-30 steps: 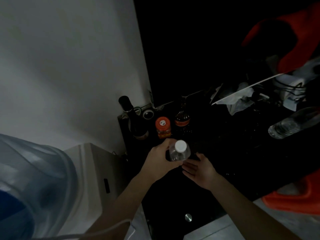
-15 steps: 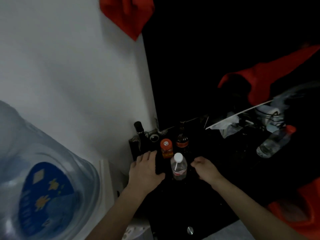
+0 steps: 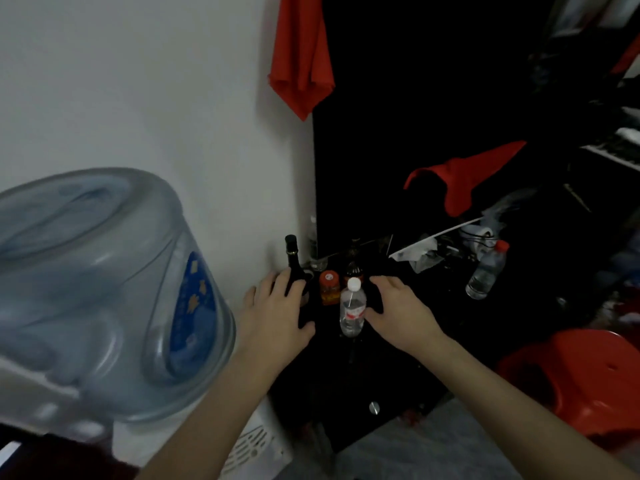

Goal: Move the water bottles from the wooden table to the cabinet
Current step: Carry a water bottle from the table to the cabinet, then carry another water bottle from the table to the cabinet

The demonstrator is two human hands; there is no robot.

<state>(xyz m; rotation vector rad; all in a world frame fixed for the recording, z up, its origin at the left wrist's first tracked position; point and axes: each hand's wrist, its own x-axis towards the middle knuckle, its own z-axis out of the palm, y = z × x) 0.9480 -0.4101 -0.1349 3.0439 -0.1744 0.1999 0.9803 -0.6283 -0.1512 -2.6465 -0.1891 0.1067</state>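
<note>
Upright water bottle (image 3: pixel 352 310) near the cabinet's (image 3: pixel 346 386) left edge, between spread, empty hands; right hand (image 3: pixel 398 315) just beside it, left hand (image 3: pixel 277 315) farther.

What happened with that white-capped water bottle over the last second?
The left hand, which gripped the white-capped water bottle a second ago, has let go; the bottle now stands alone on the dark cabinet. Both hands are open beside it, the right hand very close. The orange-lidded jar and dark bottles stayed put.
</note>
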